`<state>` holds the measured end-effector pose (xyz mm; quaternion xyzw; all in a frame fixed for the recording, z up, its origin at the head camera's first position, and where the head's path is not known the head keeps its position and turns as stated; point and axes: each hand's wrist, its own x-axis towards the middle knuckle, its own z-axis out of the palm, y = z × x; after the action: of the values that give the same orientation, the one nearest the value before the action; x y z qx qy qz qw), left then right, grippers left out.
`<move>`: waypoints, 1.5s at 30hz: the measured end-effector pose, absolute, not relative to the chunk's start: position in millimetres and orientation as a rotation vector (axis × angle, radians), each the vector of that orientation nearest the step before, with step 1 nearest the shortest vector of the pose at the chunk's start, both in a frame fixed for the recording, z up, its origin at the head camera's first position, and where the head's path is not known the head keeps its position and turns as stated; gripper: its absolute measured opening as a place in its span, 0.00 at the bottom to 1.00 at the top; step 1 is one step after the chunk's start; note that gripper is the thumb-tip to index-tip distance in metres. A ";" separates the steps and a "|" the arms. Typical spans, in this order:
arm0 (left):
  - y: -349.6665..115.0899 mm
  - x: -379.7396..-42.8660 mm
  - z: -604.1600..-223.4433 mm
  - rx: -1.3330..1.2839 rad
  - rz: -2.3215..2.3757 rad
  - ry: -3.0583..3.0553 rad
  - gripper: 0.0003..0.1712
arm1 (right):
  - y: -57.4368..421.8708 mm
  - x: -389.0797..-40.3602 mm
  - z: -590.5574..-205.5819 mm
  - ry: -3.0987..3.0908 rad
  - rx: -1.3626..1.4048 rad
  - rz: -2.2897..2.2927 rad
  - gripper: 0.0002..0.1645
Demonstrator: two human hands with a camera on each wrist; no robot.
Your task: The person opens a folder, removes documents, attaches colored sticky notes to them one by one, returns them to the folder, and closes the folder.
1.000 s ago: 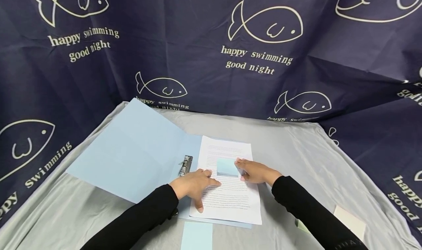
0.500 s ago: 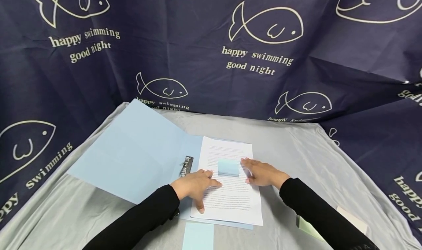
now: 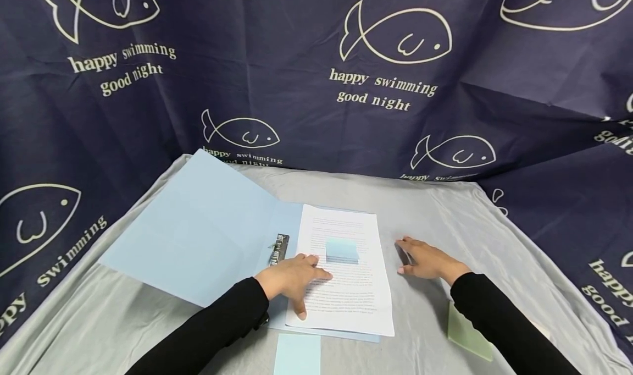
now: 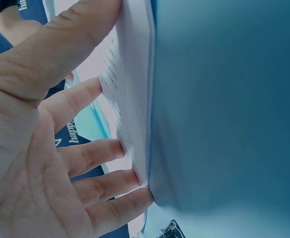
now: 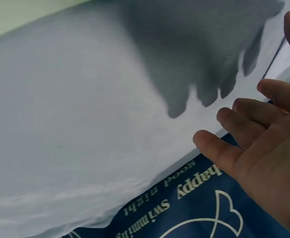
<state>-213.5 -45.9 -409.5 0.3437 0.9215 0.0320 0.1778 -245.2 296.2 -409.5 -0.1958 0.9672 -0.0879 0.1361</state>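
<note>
A stack of printed paper (image 3: 346, 303) lies on the right half of an open light-blue folder (image 3: 207, 226). My left hand (image 3: 295, 280) rests on the left edge of the paper with its fingers spread; in the left wrist view the fingertips touch the sheets (image 4: 130, 89). On the printed text sits a small light-blue sticky note pad (image 3: 342, 251), to the right of that hand's fingers. My right hand (image 3: 426, 258) hovers over the cloth to the right of the paper, fingers relaxed and holding nothing. The right wrist view shows this hand (image 5: 269, 129) above its own shadow.
A metal clip (image 3: 279, 248) stands at the folder's spine. Another light-blue slip (image 3: 298, 354) lies at the front edge. A pale green pad (image 3: 467, 334) lies by the right sleeve, partly covering a whitish piece (image 3: 541, 328). A dark blue fish-print curtain (image 3: 316, 89) hangs behind the grey cloth.
My right hand has let go of the small blue sticky note pad and moved right, off the paper. The pad stays on the sheet. My left hand has kept its place.
</note>
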 end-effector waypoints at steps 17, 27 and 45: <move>-44.9 -212.8 -408.6 0.914 0.157 2.567 0.53 | 297.6 -242.6 -415.2 2.750 -0.492 -0.230 0.43; -30.6 -206.1 -415.2 0.942 0.106 2.666 0.57 | 295.4 -241.5 -416.9 2.756 -0.473 -0.241 0.42; -53.7 -209.9 -415.8 1.052 0.552 2.499 0.36 | 295.9 -242.0 -416.8 2.768 -0.499 -0.267 0.40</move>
<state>-209.9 -53.7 -415.8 0.3734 0.8874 0.1961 0.1862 -242.0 295.9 -416.8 -0.1743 0.9675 -0.0934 0.1575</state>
